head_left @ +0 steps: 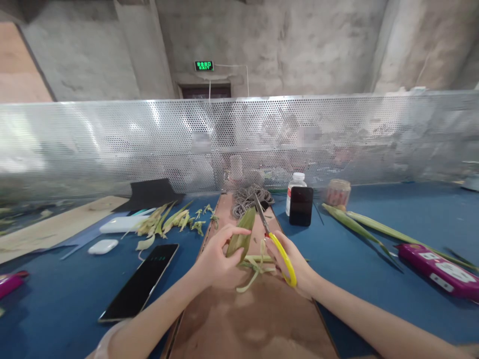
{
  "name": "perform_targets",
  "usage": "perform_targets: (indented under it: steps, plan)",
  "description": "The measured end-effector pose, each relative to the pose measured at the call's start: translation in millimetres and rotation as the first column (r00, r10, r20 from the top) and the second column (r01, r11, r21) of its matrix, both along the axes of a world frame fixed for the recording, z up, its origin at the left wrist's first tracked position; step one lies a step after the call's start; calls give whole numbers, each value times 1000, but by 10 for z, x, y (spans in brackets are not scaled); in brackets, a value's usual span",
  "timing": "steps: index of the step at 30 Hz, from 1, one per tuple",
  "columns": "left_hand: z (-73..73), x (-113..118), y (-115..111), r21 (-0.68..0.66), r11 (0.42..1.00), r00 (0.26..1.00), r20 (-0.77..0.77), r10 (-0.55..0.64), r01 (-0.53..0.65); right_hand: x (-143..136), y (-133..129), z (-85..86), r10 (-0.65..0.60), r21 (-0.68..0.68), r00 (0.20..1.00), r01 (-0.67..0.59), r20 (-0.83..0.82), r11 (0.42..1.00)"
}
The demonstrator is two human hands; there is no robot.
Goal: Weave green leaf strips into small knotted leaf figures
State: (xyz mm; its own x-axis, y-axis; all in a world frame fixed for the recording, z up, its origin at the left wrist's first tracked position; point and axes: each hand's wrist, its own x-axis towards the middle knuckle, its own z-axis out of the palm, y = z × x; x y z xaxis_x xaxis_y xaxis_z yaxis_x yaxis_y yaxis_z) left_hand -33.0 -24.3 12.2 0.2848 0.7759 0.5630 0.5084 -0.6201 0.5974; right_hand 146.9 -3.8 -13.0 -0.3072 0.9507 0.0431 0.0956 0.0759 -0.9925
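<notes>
My left hand [221, 252] pinches a folded green leaf [241, 233], its pointed end turned up and away from me. In my right hand [290, 254] is a pair of scissors with yellow handles [283, 257]. Their metal blades [261, 212] point up and left, just right of the leaf's tip; whether they touch it I cannot tell. Between my hands, pale leaf strips [257, 273] tied or crossed together lie over the brown board [254, 319]. Part of these strips is hidden by my right fingers.
A coil of grey cord [250, 198] sits at the board's far end. Left are leaf scraps [179, 219], a phone [142, 281] and a white case [103, 247]. Right are a bottle [298, 180], a black upright device [301, 206], a jar [338, 192], long leaves [355, 232] and a purple pack [437, 269].
</notes>
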Motion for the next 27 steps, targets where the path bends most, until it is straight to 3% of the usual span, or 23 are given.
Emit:
perform_targets:
  steps: [3,8,15,19,22,27]
  plan:
    - [-25,-21,35,16,1000,1000,10,-4,4,12,117,-41,-44,-106,998,41,-34,994]
    - [-98,-75,126,-1,998,998,-3,63,-63,24,213,0,11,-218,1000,-17,-29,976]
    - [-19,-160,149,31,999,994,-100,37,-34,156,263,59,75,-179,997,-77,-17,981]
    - [110,-340,166,-88,996,974,-225,-17,-3,360,314,186,244,-107,957,-229,155,967]
    - [179,-490,194,-167,986,951,-299,-79,29,478,321,301,300,-88,911,-287,283,954]
    - [216,-567,206,-132,991,924,-375,-68,19,495,275,404,375,-80,816,-381,440,921]
